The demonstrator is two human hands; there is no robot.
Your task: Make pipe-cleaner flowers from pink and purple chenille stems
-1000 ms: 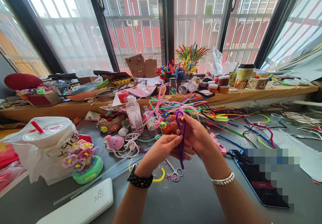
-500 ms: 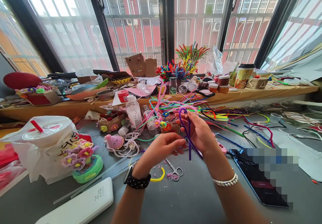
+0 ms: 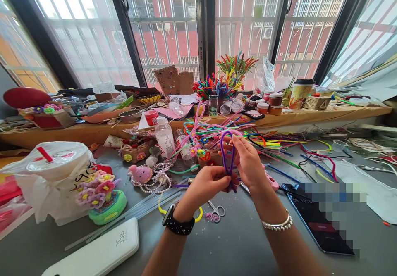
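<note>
Scissors [image 3: 214, 208] lie on the worktop [image 3: 232, 243], six o'clock of the purple stem [image 3: 232, 158]. The left hand [image 3: 207, 185] pinches its crossing, fingers together; the half-curled right hand [image 3: 249, 162] sits at three (grip: can't tell). Bright stems [image 3: 238, 134] spread toward one.

A purple pipe cleaner [image 3: 233, 154] (fuzzy, slender) forms an upright teardrop loop, its strands meeting below.

Daylight falls through dark-framed far windows [image 3: 202, 28] onto a brown-covered ledge [image 3: 77, 136] and the near grey table [image 3: 214, 251].
</note>
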